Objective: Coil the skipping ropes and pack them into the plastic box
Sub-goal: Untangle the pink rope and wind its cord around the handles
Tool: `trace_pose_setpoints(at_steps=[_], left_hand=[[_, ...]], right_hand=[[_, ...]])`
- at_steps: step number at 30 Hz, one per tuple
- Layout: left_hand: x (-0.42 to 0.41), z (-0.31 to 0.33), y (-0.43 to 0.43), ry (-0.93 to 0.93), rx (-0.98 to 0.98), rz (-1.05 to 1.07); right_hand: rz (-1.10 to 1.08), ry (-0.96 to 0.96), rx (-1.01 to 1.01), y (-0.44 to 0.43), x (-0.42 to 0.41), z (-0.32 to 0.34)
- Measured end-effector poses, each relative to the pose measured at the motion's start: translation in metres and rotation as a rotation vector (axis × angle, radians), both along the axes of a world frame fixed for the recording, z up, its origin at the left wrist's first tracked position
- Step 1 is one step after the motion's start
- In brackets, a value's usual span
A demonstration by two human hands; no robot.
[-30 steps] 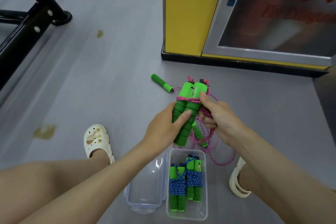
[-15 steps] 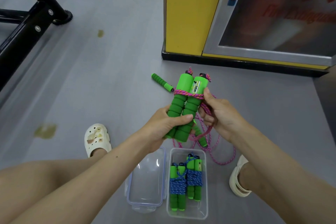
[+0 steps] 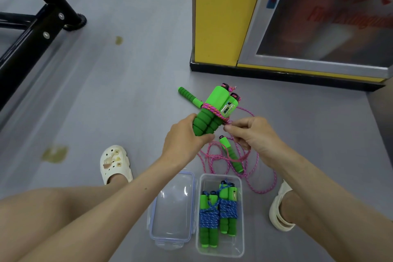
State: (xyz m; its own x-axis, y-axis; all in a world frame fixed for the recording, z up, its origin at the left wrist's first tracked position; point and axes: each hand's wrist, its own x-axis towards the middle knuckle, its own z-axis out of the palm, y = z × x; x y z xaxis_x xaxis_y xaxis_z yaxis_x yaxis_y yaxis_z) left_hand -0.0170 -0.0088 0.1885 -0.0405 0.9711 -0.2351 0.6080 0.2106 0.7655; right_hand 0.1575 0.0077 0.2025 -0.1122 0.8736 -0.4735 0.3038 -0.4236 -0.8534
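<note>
Gripping paired green foam skipping-rope handles (image 3: 209, 122) at frame centre in left hand (image 3: 182, 137), clamping them together for winding; pinching pink braided cord (image 3: 212, 110) in right hand (image 3: 252, 134), likely tensioning each turn. Leaving clear plastic box (image 3: 232, 248) open, lower centre.

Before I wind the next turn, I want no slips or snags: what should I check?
1. Left hand grips both green handles: ok.
2. Right hand pinches the pink rope: ok.
3. Slack loops free of tangles: cannot tell; they lie over a spare handle.
4. Plastic box open, lid beside it: ok.
5. Room beside the blue bundles: cannot tell.
</note>
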Motion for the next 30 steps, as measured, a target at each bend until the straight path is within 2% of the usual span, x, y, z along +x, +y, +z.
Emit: trace_pose_setpoints(at_steps=[7, 12, 17, 30], left_hand=[[-0.004, -0.001, -0.001, 0.335, 0.102, -0.004], [-0.004, 0.004, 0.0, 0.497, 0.178, -0.02], [0.0, 0.002, -0.006, 0.707, 0.242, -0.111], [0.009, -0.007, -0.009, 0.884, 0.46, -0.196]], right_hand=[[0.009, -0.053, 0.027, -0.001, -0.004, -0.003], [0.045, 0.147, -0.043, -0.005, -0.009, 0.002], [0.1, 0.095, -0.076, -0.007, -0.013, 0.003], [-0.024, 0.13, -0.122, -0.01, -0.022, 0.008]])
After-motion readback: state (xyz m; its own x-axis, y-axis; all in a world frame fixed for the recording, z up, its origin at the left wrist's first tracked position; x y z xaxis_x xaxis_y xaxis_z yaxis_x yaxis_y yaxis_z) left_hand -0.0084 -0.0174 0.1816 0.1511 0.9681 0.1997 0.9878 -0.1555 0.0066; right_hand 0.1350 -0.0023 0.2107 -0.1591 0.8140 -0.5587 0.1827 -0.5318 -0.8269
